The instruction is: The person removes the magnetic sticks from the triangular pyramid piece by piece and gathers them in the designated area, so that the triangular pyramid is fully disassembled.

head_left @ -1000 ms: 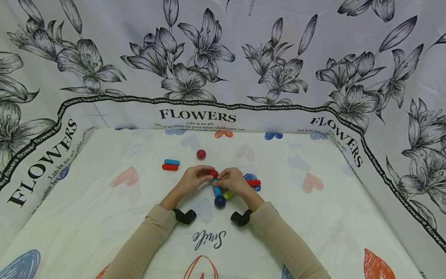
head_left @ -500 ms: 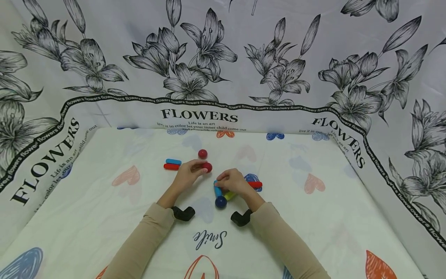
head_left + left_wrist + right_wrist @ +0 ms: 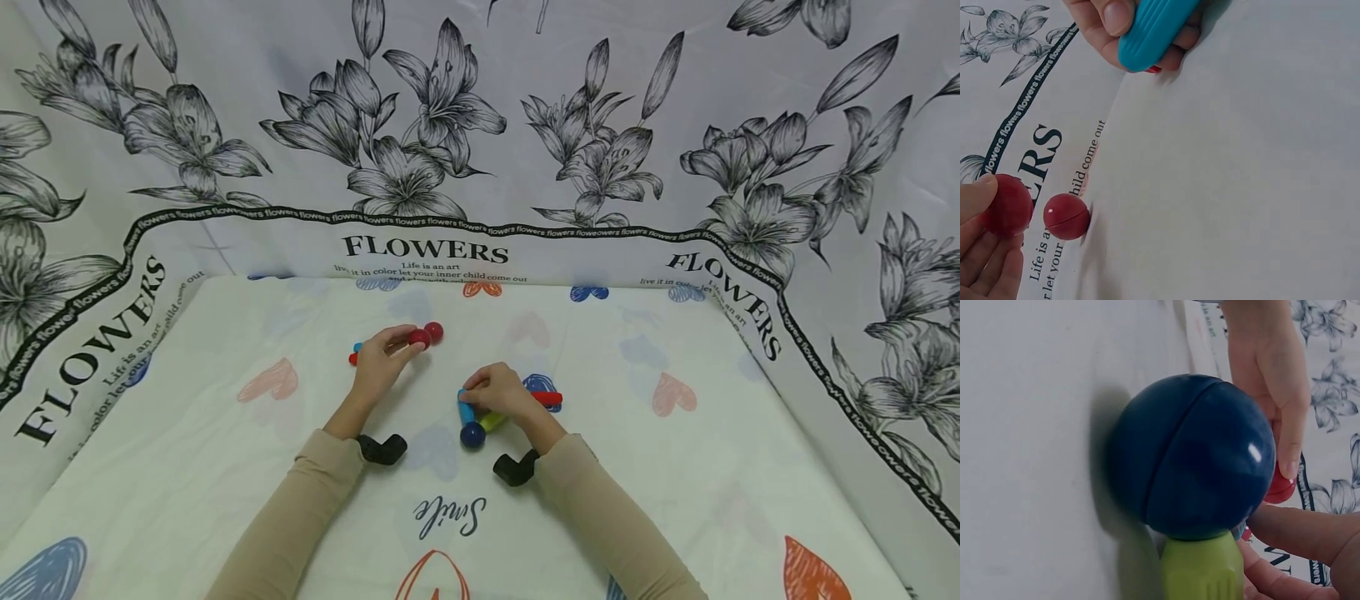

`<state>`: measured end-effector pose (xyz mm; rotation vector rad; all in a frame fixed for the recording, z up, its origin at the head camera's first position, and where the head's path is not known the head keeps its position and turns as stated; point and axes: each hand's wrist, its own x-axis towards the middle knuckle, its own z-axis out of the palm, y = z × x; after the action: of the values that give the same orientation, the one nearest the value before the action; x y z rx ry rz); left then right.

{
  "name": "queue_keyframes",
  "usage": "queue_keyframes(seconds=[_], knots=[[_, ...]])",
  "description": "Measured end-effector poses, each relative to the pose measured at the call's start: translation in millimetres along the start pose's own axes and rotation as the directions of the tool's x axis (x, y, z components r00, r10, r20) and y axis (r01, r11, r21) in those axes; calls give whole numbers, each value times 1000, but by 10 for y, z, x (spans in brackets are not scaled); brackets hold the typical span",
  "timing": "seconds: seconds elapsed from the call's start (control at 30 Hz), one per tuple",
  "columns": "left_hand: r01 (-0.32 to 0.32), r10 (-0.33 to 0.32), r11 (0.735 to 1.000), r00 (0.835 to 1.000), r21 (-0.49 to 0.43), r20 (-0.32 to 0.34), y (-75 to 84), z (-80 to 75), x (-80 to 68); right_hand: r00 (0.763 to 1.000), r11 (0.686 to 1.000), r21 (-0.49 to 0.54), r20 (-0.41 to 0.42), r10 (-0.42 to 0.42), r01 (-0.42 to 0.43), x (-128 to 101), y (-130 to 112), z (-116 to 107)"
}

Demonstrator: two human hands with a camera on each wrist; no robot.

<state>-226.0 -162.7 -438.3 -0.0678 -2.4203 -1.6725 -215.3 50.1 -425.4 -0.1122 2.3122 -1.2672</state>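
1. Head view gives us the layout: our left hand [image 3: 378, 360] reaches out to the far left of the surface [image 3: 675, 467], while our right hand [image 3: 498, 390] sits nearer us, at the middle.

2. Our left fingers [image 3: 975, 200] are curled and pinch a red ball [image 3: 417, 337] between thumb and fingertips, raised only a little off the cloth as far as we can tell.

3. A second red ball [image 3: 433, 332] rests on the surface just beside the held one, on its right and slightly farther from us. In the left wrist view the held ball [image 3: 1005, 205] and the loose ball [image 3: 1067, 216] sit side by side, close but with a thin gap showing. So the loose ball lies straight ahead of our left fingertips, and the left hand is plainly the nearer one to it.

4. Our right fingers curl over a cluster of joined pieces: a light blue stick [image 3: 466, 408] whose long axis runs toward us, ending in a dark blue ball [image 3: 472, 435]; a green stick [image 3: 492, 420] slanting off that same ball; and a red stick [image 3: 547, 398] lying crosswise to the right.

5. Under our left hand we glimpse the ends of a blue stick [image 3: 358, 347] and a red stick [image 3: 352, 359], mostly hidden.
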Motion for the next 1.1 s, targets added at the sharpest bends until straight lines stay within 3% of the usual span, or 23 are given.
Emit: queue_keyframes(seconds=[0.33,0.6,1.1], knots=[[-23,23,999,1000,29,-10,-98,-65,140,1000,1000,12,-5,-5,5,-41,-34,19],[33,-30,996,999,78,-33,-153,-87,253,1000,1000,12,-4,-11,11,-35,-18,17],[9,-14,972,1000,236,20,-159,-117,401,1000,999,-12,-4,-30,30,-27,-15,2]])
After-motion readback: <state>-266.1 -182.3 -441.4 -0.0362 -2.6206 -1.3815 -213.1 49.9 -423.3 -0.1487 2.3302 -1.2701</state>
